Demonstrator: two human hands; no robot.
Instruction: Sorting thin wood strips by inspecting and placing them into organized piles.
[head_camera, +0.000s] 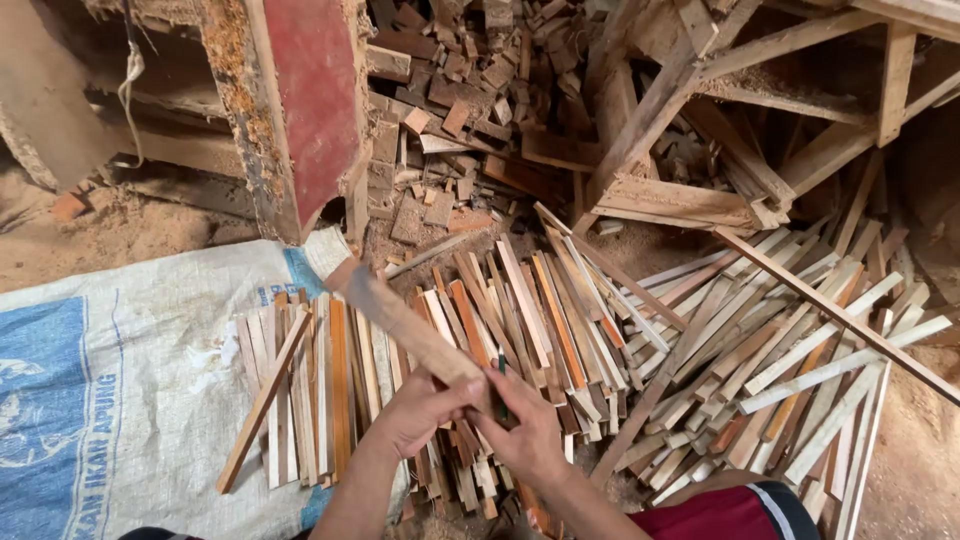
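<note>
Head view, steeply down, close over hands (470, 420).

Both forearms reach up from lower frame edge, converging at centre. Left hand (420, 410) curled, fingers closed in grip, thumb toward right. Right hand (528, 432) just beside it, touching, fingers bent in pinch. Wrists bare, angled inward.

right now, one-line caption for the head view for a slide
Both hands, left and right, hold a flat wooden slat above piles of wood strips beside a woven sack.
</note>
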